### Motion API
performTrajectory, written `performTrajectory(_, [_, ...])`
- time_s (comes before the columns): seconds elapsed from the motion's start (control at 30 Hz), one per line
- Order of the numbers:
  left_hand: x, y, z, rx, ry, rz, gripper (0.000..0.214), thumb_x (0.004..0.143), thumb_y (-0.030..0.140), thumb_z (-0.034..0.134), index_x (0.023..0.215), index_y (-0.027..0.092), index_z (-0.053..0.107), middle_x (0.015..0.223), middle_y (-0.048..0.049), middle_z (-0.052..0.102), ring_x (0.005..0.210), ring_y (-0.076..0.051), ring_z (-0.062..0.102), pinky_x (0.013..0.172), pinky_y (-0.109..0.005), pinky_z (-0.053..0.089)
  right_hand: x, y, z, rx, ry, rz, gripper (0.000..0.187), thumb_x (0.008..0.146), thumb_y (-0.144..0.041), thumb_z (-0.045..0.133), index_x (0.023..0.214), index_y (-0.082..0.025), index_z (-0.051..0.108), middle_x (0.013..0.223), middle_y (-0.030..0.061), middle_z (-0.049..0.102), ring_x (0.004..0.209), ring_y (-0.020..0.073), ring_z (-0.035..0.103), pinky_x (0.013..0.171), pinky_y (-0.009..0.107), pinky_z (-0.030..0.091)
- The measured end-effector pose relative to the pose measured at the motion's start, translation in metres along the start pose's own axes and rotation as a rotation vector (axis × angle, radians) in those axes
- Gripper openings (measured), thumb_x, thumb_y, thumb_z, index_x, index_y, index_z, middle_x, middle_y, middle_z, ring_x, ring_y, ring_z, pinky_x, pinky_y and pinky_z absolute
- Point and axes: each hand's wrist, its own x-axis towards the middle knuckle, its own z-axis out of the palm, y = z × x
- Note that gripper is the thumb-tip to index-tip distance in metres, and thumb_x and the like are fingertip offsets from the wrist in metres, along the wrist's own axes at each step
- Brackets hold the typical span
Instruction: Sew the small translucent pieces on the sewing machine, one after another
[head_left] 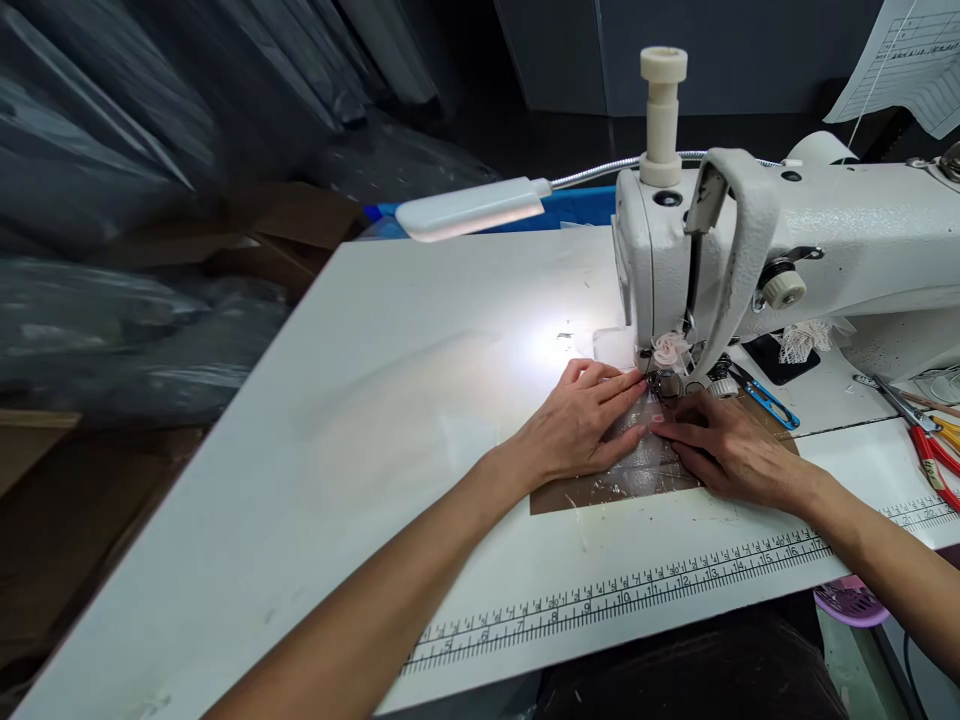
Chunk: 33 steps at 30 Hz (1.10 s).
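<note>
A white sewing machine (pixel 645 260) stands at the right, its needle area partly hidden by a pale pink fabric rose (pixel 670 350). Just in front of the presser foot, a piece of sheer whitish fabric (pixel 643 478) lies over a brown plate (pixel 577 496). My left hand (pixel 589 420) rests flat on the fabric's left side, fingers stretched toward the needle. From the right, my right hand (pixel 724 445) has curled fingers closed at the fabric's edge, beside a small pinkish piece (pixel 658 420). The exact grip is partly hidden.
Blue thread snips (pixel 772 403) lie right of the needle area. Red-handled scissors (pixel 930 460) are at the far right, near lace trim (pixel 801 342). A lamp (pixel 472 210) lights the white table (pixel 315 480). A ruler strip (pixel 600 605) follows its front edge.
</note>
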Motion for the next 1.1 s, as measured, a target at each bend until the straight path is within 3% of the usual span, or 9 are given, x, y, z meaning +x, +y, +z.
performTrajectory(0.9, [-0.0013,0.0001,0.005,-0.009,0.051,-0.001,0.042,0.097,0.042,0.045,0.124,0.017,0.064,0.123,-0.0125,0.069,0.1,-0.028,0.059,0.087,-0.045,0.041,0.0004,0.0013,-0.0006,0.01,0.047,-0.02,0.031,0.096,-0.018,0.05,0.12,-0.02,0.07,0.11,0.0126,0.06,0.103,0.0247,0.058,0.089,0.045,0.056])
performTrajectory(1.1, [-0.0017,-0.0007,0.0071,0.008,0.075,0.02,0.044,0.097,0.042,0.045,0.125,0.012,0.063,0.128,-0.0139,0.066,0.1,-0.028,0.058,0.089,-0.045,0.041,0.0009,0.002,0.0011,0.002,0.087,-0.034,0.031,0.098,-0.022,0.048,0.12,-0.019,0.07,0.108,0.0131,0.061,0.102,0.0238,0.059,0.088,0.042,0.056])
